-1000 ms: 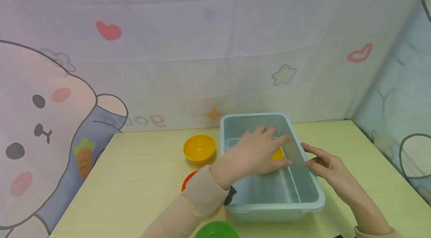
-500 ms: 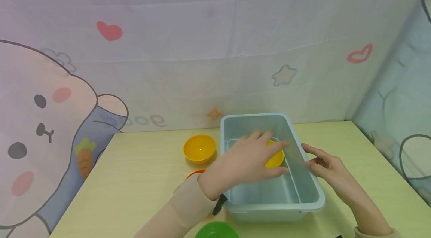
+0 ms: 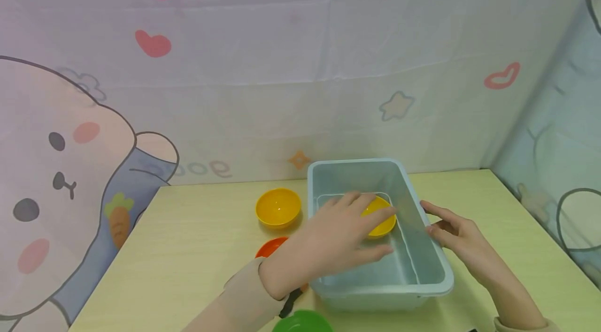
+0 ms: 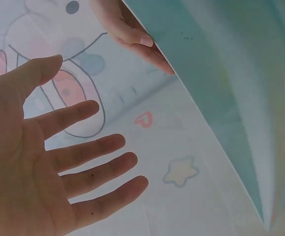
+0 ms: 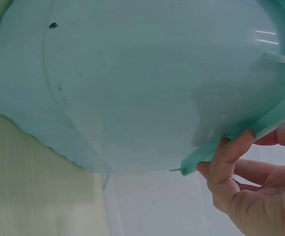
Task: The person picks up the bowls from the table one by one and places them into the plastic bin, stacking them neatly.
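A light blue plastic basin (image 3: 382, 288) stands on the table. Inside it lies a yellow bowl (image 3: 382, 225), partly covered by my left hand (image 3: 333, 235). That hand hovers over the basin with its fingers spread and holds nothing; the left wrist view shows the bare palm and the extended fingers (image 4: 96, 152). At the basin's right rim, my right hand (image 3: 457, 227) grips the edge. Seen from below in the right wrist view, the fingers (image 5: 226, 162) of the right hand hook under the rim (image 5: 275, 118).
Left of the basin, a second yellow bowl (image 3: 278, 208) sits on the pale wooden table (image 3: 188, 238). Nearer, a red-orange bowl (image 3: 269, 247) is mostly hidden by my left forearm. A green bowl (image 3: 302, 322) is cut off at the bottom edge. A printed cloth (image 3: 263, 60) hangs behind.
My left hand has drawn back toward the lower left, uncovering more of the yellow bowl in the basin. The right hand has stayed on the rim.
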{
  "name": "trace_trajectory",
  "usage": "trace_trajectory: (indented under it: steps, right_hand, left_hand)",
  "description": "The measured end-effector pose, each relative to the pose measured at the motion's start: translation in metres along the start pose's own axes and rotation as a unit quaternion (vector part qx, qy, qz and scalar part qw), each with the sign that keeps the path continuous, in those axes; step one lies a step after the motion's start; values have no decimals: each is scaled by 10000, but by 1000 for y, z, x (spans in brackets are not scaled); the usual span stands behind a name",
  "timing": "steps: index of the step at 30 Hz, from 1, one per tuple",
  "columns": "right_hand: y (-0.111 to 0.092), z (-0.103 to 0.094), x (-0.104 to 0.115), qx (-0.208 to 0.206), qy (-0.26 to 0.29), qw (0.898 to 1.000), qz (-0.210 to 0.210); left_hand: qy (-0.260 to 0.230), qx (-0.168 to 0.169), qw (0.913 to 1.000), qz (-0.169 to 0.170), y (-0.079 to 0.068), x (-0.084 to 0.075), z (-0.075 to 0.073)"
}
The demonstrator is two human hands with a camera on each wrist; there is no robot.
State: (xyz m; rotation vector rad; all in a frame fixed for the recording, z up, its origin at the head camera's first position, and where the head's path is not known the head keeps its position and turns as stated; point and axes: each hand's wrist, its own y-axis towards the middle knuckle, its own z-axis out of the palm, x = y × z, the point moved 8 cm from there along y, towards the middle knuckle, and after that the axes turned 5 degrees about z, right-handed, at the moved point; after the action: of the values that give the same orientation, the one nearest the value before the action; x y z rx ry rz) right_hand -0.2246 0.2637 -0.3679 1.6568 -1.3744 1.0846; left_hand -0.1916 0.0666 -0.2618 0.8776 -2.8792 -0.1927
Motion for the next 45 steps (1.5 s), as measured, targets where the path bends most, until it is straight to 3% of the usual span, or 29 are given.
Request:
trace_trajectory:
  steps: [6, 14, 23, 45]
  right_hand:
    - [0, 0, 0, -10, 2, 10000, -2]
    - [1, 1, 0, -8, -25, 10000, -36]
    - [1, 1, -2, -15, -56, 10000, 68]
    - [-1, 0, 1, -41, -73, 9999, 84]
  left_hand:
    - [-71, -329, 9994, 4, -12, 0, -2]
    - [-32, -173, 9998, -83, -25, 0, 2]
    - [97, -567, 9983, -4, -40, -2, 7]
    - [-218, -490, 9985, -66, -79, -6, 27]
